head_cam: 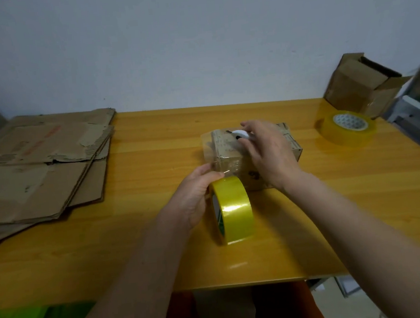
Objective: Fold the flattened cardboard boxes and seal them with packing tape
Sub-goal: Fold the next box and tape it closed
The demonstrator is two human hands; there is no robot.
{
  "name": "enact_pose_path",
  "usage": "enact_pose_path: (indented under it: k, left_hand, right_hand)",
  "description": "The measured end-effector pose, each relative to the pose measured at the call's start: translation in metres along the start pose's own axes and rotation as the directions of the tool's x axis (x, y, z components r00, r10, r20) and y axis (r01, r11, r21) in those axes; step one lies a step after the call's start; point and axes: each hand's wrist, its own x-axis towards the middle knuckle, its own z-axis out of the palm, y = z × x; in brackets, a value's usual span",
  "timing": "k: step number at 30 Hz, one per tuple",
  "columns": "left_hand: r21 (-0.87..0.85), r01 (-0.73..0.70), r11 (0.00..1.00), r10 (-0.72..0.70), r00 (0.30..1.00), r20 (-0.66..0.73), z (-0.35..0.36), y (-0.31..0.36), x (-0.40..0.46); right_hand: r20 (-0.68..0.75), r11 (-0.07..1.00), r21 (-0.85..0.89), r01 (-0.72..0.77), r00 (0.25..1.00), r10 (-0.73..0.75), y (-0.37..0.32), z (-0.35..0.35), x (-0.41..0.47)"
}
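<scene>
A small folded cardboard box (229, 154) stands in the middle of the yellow wooden table (161, 253). My left hand (194, 196) grips a yellow tape roll (234, 210) upright just in front of the box, and a clear strip of tape runs from the roll up over the box's near face. My right hand (267, 150) lies over the top of the box and holds a small white cutter (239, 133), its dark tip pointing left along the top.
A pile of flattened cardboard boxes (38, 170) covers the table's left end. A second tape roll (347, 130) lies flat at the far right, with an open cardboard box (358, 85) behind it and a grey object (415, 116) at the right edge.
</scene>
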Motion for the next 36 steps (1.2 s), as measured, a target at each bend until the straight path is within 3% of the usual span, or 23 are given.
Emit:
enact_pose_path:
  k: [4, 9, 16, 28, 36]
  left_hand:
    - [-0.027, -0.014, 1.0, 0.014, 1.0, -0.007, 0.001, -0.001, 0.002]
    - [-0.058, -0.023, 0.998, 0.024, 0.999, 0.025, 0.004, -0.005, 0.001]
    - [-0.022, -0.011, 1.0, 0.011, 1.0, -0.018, 0.004, -0.008, -0.002]
    - [-0.021, 0.004, 1.0, -0.005, 0.997, -0.073, 0.009, -0.009, 0.0]
    - [0.079, 0.021, 0.997, -0.013, 0.996, -0.091, 0.005, -0.008, 0.002]
  right_hand:
    - [0.111, 0.997, 0.076, 0.014, 0.994, -0.022, -0.021, -0.016, -0.027]
    - [0.224, 0.997, 0.034, 0.069, 0.972, -0.075, -0.017, -0.015, -0.028]
    - [0.28, 0.985, -0.022, 0.17, 0.947, -0.157, -0.016, -0.022, -0.019]
    - [0.419, 0.878, -0.305, 0.369, 0.88, -0.224, -0.028, -0.015, -0.011]
    - [0.4, 0.874, -0.296, 0.385, 0.881, -0.253, -0.012, -0.02, -0.011]
